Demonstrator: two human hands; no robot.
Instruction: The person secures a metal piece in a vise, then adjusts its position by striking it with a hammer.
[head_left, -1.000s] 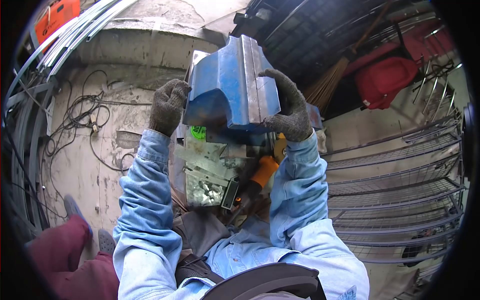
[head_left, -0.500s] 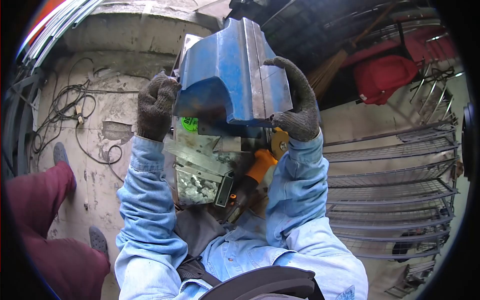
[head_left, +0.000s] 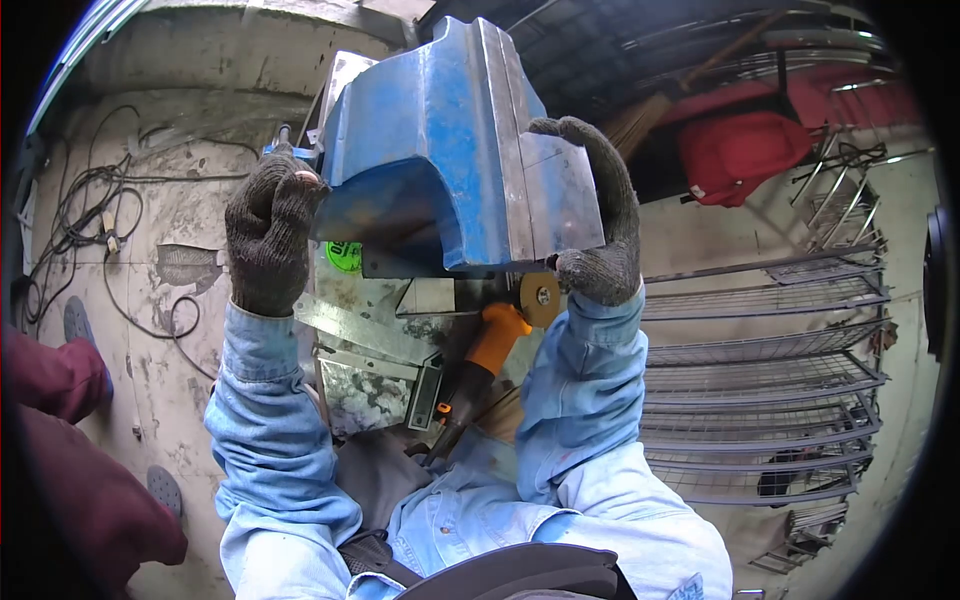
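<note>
A bent sheet-metal part point(head_left: 405, 125), blue with a bare grey strip and a curved cutout, is held up in front of me. My right hand point(head_left: 605, 215), in a dark knit glove, wraps its bare-metal right end. At the left side, my gloved left hand point(head_left: 272, 225) is closed against its edge; the exact grip is hidden. A short metal stud point(head_left: 284, 134) with a blue piece shows above that fist. Below lie an orange and black angle grinder point(head_left: 492, 342) with a tan disc, and a small square point(head_left: 424, 392) on a stained metal work surface point(head_left: 362, 395).
Another person's legs point(head_left: 90, 490) stand at the left on the floor. A tangled black cable point(head_left: 75, 215) lies there. Wire-mesh racks point(head_left: 760, 390) are stacked at the right, below a red bag point(head_left: 745, 155). A green round sticker point(head_left: 344, 257) shows beneath the part.
The view has shifted, so the surroundings appear further left. The blue part and my left hand have moved left in view, and the stud above my left fist has become visible.
</note>
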